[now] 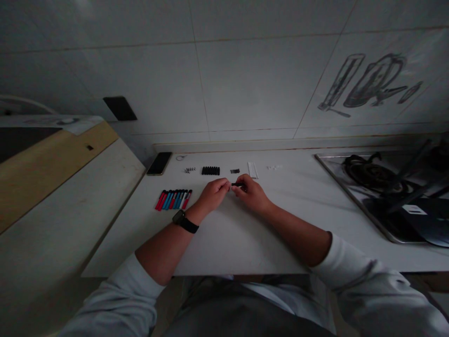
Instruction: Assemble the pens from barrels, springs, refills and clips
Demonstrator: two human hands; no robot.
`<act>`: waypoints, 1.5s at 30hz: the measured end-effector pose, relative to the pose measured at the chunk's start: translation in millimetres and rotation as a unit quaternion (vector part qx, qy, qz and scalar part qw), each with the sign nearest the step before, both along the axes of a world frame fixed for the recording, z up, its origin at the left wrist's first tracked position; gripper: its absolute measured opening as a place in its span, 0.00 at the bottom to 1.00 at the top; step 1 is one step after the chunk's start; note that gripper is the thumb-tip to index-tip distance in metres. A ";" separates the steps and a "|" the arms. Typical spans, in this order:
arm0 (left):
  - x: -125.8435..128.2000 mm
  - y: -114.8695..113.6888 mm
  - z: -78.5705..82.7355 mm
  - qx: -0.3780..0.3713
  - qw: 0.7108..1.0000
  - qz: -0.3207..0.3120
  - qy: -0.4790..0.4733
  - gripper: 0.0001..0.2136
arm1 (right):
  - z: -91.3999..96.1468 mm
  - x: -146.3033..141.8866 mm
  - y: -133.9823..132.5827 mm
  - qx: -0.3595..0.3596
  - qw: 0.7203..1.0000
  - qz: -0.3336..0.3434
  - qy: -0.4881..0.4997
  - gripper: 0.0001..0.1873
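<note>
Both my hands meet over the middle of the white counter. My right hand (250, 192) is closed on a short black tube (238, 184) that looks like a pen part. The fingertips of my left hand (214, 193) are pinched at the tube's left end; what they hold is too small to make out. Just beyond the hands lie a row of black tubes (211, 171), small dark pieces (235, 171), thin white rods (252, 170), small springs (190, 170) and tiny clear pieces (274, 167). Left of my left wrist is a row of red, blue and white pen barrels (173, 200) with black ends.
A phone (159, 164) lies at the counter's back left, beside a small ring-like item (181, 157). The gas stove (372, 187) with a dark pan is on the right. A wooden-edged cabinet (70, 159) stands at the left, and the tiled wall (259, 89) closes off the back.
</note>
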State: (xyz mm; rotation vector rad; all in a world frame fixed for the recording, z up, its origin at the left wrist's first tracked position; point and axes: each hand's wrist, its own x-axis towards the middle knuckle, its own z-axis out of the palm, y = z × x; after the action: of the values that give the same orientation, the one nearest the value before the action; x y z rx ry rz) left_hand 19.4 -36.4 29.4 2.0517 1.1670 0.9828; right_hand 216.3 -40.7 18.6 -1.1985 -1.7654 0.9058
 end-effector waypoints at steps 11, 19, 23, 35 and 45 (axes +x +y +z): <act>-6.1 5.8 -6.6 0.021 0.999 0.024 0.026 0.16 | -16.8 6.2 16.1 -0.088 0.990 0.051 0.101 0.22; -7.2 4.8 -6.1 0.024 0.999 0.018 0.046 0.14 | -15.1 7.3 17.5 -0.137 0.985 0.058 0.087 0.15; -6.9 4.1 -6.4 0.017 0.999 0.014 0.047 0.15 | -15.2 7.1 17.6 -0.126 0.983 0.059 0.117 0.18; -2.8 3.5 -8.0 -0.059 0.998 0.026 0.002 0.17 | -13.5 7.0 16.2 -0.113 0.983 0.054 0.131 0.14; -21.9 -4.3 27.5 0.028 0.990 0.128 0.044 0.22 | -18.2 9.5 19.9 -0.130 0.982 0.056 0.127 0.13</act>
State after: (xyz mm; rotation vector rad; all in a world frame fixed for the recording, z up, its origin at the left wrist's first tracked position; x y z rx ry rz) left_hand -2.5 -40.7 56.9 2.0408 1.4932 1.0640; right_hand 225.8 -20.7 0.4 -1.0937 -1.5548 1.3278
